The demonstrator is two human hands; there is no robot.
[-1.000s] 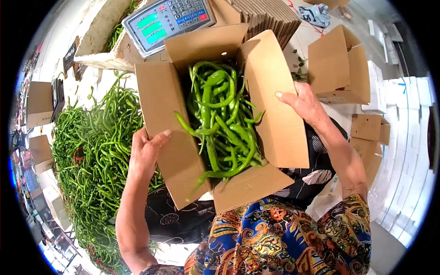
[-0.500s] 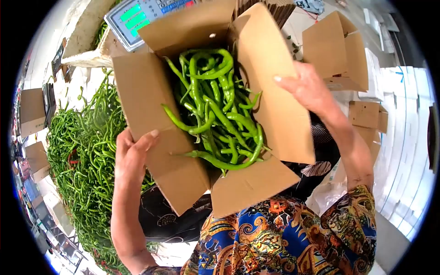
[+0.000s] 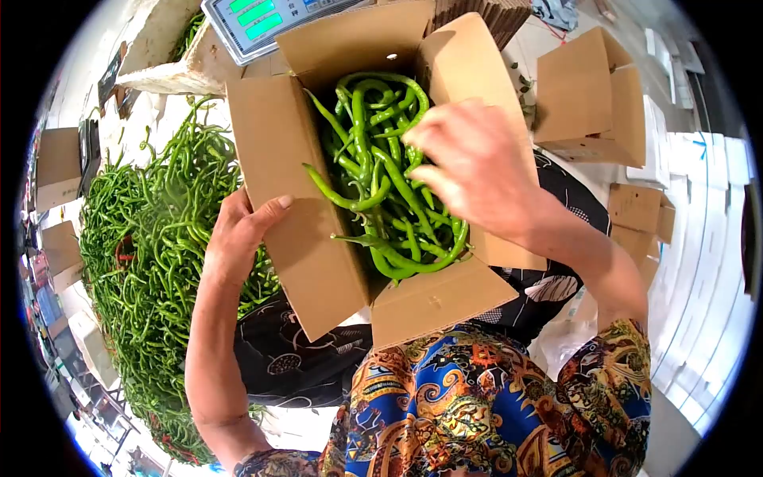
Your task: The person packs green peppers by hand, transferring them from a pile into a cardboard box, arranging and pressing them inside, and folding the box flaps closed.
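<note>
An open cardboard box (image 3: pixel 318 278) rests on my lap with its flaps folded out, slightly tilted. Long green chili peppers (image 3: pixel 409 195) lie tangled inside, and one curved pepper lies near the front edge. My left hand (image 3: pixel 238 234) is closed on the box's left flap, thumb on the inner face and the other fingers hidden behind. Over the right side of the peppers hovers my right hand (image 3: pixel 473 171), a little blurred. Its thumb and bent fingers are apart, and no pepper shows between them.
A big heap of green peppers (image 3: pixel 159 278) spreads at the left. Behind the box stand a scale with a lit green display (image 3: pixel 258 20) and a worn white foam box (image 3: pixel 171 75). An open carton (image 3: pixel 572 95) and white foam boxes (image 3: pixel 699 262) are on the right.
My right hand has let go of the box's right flap and moved left over the peppers. The box has shifted slightly right and up in view, with my left hand still on its flap.
</note>
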